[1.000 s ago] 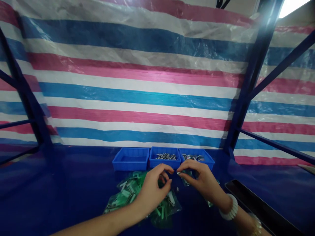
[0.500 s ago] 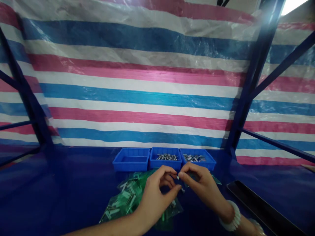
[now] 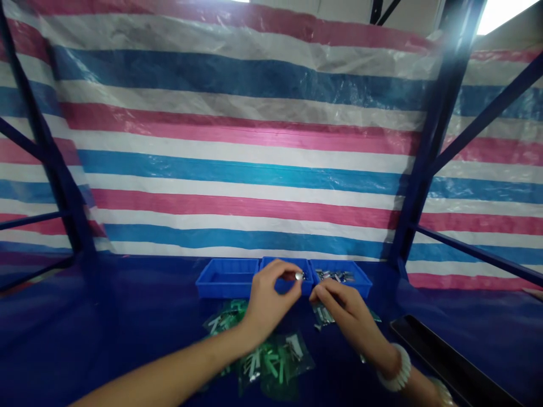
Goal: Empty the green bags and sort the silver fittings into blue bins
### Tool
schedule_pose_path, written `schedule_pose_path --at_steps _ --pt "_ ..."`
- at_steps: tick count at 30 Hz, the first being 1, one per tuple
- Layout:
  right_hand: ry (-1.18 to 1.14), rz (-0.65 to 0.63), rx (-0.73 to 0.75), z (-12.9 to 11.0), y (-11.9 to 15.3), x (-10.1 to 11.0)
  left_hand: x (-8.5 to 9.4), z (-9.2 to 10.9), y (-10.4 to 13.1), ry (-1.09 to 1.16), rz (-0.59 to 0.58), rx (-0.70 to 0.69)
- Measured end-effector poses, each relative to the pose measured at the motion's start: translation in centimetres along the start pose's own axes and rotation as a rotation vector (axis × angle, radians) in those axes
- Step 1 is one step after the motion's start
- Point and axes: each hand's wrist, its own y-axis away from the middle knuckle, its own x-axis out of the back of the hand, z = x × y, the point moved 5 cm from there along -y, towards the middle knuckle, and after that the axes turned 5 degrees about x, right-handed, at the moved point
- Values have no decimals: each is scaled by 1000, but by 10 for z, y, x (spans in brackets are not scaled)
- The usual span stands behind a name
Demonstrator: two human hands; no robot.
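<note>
My left hand (image 3: 271, 294) is raised in front of the middle blue tray (image 3: 268, 262), its thumb and forefinger pinching a small shiny metal piece (image 3: 299, 276). Close by on the right, my right hand (image 3: 343, 308) has its fingers pressed together; whatever they hold, if anything, is hidden. Beside those fingers lies a small clear bag of metal parts (image 3: 323, 315). Below my left forearm, several clear and green bags (image 3: 275, 362) of small parts rest on the blue table. The left hand covers most of the middle tray's contents.
The left blue tray (image 3: 227, 291) and the right blue tray (image 3: 362, 282) flank the middle one; loose metal pieces (image 3: 337, 276) lie in the right one. A dark flat device (image 3: 441, 356) is at the right. Blue frame posts (image 3: 418, 181) and striped sheeting (image 3: 254, 135) enclose the table.
My left hand has moved up and away from the right hand, toward the middle tray, with the metal piece in its fingertips. The right hand has shifted slightly. The camera has tilted up a little.
</note>
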Motion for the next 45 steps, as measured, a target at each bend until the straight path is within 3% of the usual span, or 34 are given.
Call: schedule_pose_path --at_steps 3,5,7,10,12,17,22,26,30,33,36,40,45 --pt "248 -177 46 9 -2 4 -7 -26 -26 -144 -75 -12" --pt "426 -342 55 18 1 -3 -8 -40 -31 -176 -103 -5" --pt "576 -463 40 29 7 -12 -6 -46 -24 -194 -117 -4" --pt "662 -542 15 38 12 -23 1 -41 -5 -210 -135 -18" --pt "615 -512 43 36 11 -26 7 -33 7 -210 -143 -21" --pt "257 -254 68 18 1 -12 17 -15 24 -120 -107 -2" --pt "9 -116 95 4 -1 -3 14 -4 40 -8 -114 28" --pt "-64 -64 153 -8 4 -6 4 -3 50 103 -151 164" --pt "-158 -69 76 -6 9 -15 -2 -1 55 306 -129 274" --pt "-230 -73 20 -3 11 -23 0 0 57 363 -75 273" --pt "-272 -92 -20 -5 12 -31 6 4 59 333 -28 183" --pt "-281 -114 -27 -7 10 -34 13 14 47 235 2 56" --pt "-84 115 -14 12 -3 6 2 -1 -7 -15 -9 -11"
